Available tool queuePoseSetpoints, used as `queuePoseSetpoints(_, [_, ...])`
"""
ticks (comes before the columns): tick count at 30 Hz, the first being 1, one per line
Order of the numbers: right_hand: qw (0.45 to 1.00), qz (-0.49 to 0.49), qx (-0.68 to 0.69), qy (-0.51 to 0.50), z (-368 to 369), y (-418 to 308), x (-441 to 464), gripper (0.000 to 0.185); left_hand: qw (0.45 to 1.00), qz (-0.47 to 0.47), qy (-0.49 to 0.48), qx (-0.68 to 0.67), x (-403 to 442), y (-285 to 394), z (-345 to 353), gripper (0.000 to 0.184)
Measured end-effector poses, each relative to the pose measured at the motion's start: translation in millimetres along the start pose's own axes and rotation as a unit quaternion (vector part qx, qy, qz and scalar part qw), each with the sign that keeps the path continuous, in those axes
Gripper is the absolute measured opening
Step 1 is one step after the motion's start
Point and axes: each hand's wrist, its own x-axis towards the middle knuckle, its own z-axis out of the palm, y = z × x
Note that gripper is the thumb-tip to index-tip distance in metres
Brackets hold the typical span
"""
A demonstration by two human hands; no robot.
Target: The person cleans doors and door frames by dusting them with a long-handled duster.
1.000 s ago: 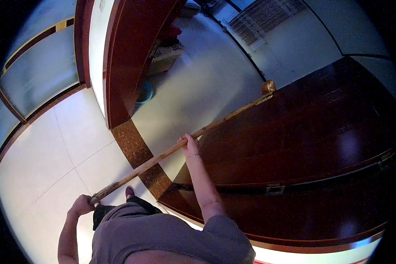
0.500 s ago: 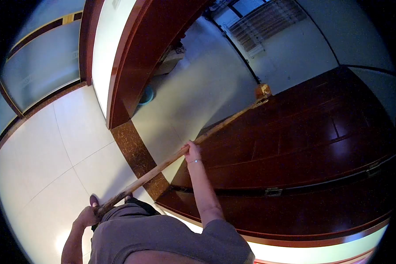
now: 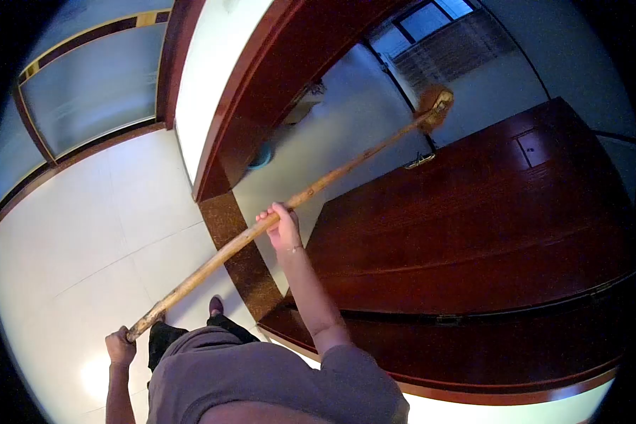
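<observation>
A long wooden pole (image 3: 222, 256) runs diagonally across the head view, from lower left to upper right. At its far end is a reddish-brown head (image 3: 434, 107) with a paler oblong patch; it looks like a brush or broom head, but its exact kind is unclear. My left hand (image 3: 121, 346) is closed round the dark, worn near end. Further up the shaft, my right hand (image 3: 283, 227) grips it with the fingers wrapped over. The far head appears beyond the top edge of the dark red door (image 3: 473, 226).
A red door frame (image 3: 222, 141) stands ahead, with a brown stone threshold (image 3: 237, 247) on the floor. Through the doorway are a blue basin (image 3: 261, 157) and a window (image 3: 424, 28). Glazed sliding panels (image 3: 92, 85) stand at the left, beyond pale floor tiles (image 3: 106, 247).
The pole's head has swung up and away from the door's top edge. My right hand has moved up and left, and my left hand left. A foot has stepped forward.
</observation>
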Motion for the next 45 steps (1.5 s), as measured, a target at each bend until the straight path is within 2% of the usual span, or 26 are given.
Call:
queuePoseSetpoints(1, [1.0,0.0,0.0,-0.004,12,9,-5,0.008,0.999,-0.007,0.038,-0.004,-1,-11,-1,0.01])
queuePoseSetpoints(3, [0.996,0.062,0.0,-0.065,37,36,-17,0.008,0.998,-0.006,0.066,0.008,-20,-50,1,0.012])
queuePoseSetpoints(5, [0.989,0.109,0.039,-0.094,43,89,-31,0.01,0.995,-0.019,0.093,0.016,-50,-116,12,0.015])
queuePoseSetpoints(7, [0.985,0.148,0.032,-0.079,89,136,-64,0.011,0.993,-0.047,0.104,0.044,-73,-181,-15,0.016])
queuePoseSetpoints(9, [0.977,0.18,0.041,-0.105,98,198,-74,0.012,0.99,-0.074,0.115,0.04,-90,-238,-19,0.017])
queuePoseSetpoints(11, [0.974,0.196,0.044,-0.101,113,249,-96,0.013,0.989,-0.092,0.11,0.042,-108,-297,-22,0.017])
queuePoseSetpoints(14, [0.965,0.254,0.062,-0.027,141,308,-126,0.013,0.986,-0.132,0.084,0.059,-123,-364,-46,0.017])
queuePoseSetpoints(15, [0.966,0.252,0.06,-0.026,154,330,-126,0.013,0.981,-0.173,0.081,-0.032,-132,-450,-5,0.017])
queuePoseSetpoints(17, [0.963,0.26,0.066,0.0,164,373,-139,0.013,0.982,-0.175,0.062,-0.015,-121,-483,-17,0.017])
queuePoseSetpoints(19, [0.966,0.247,0.064,-0.036,172,420,-160,0.014,0.986,-0.153,0.062,0.001,-122,-537,-21,0.017])
queuePoseSetpoints(20, [0.955,0.284,0.074,-0.031,189,425,-174,0.015,0.987,-0.152,0.053,0.031,-141,-541,-54,0.017])
queuePoseSetpoints(21, [0.947,0.309,0.081,-0.028,199,425,-185,0.016,0.98,-0.19,0.048,-0.041,-159,-577,-48,0.016])
queuePoseSetpoints(22, [0.935,0.336,0.059,-0.098,202,420,-195,0.02,0.98,-0.183,0.068,-0.023,-170,-586,-58,0.017])
queuePoseSetpoints(23, [0.935,0.336,0.063,-0.095,211,415,-205,0.02,0.981,-0.176,0.087,-0.005,-180,-600,-71,0.017])
queuePoseSetpoints(25, [0.907,0.375,0.053,-0.183,239,383,-214,0.022,0.991,-0.061,0.084,0.086,-192,-610,-117,0.02])
queuePoseSetpoints(26, [0.889,0.379,0.077,-0.245,249,372,-208,0.024,0.989,0.039,0.121,0.072,-189,-631,-139,0.017])
queuePoseSetpoints(27, [0.889,0.379,0.078,-0.246,258,369,-206,0.024,0.993,-0.071,0.04,0.081,-191,-651,-152,0.008])
queuePoseSetpoints(29, [0.894,0.371,0.029,-0.249,271,370,-208,0.025,0.973,0.029,0.181,0.14,-193,-686,-157,0.01])
queuePoseSetpoints(30, [0.894,0.366,0.03,-0.258,272,378,-212,0.025,0.978,-0.07,0.106,0.168,-200,-714,-156,0.025])
queuePoseSetpoints(33, [0.882,0.35,0.002,-0.316,277,387,-220,0.027,0.974,-0.157,0.075,0.147,-210,-742,-157,0.025])
queuePoseSetpoints(35, [0.864,0.338,-0.057,-0.37,266,374,-233,0.031,0.968,-0.18,0.079,0.153,-223,-726,-157,0.026])
queuePoseSetpoints(39, [0.838,0.332,-0.09,-0.424,242,353,-233,0.039,0.962,-0.208,0.079,0.157,-232,-698,-144,0.026])
queuePoseSetpoints(45, [0.833,0.292,-0.18,-0.434,270,332,-245,0.039,0.963,-0.222,0.075,0.134,-219,-694,-123,0.027])
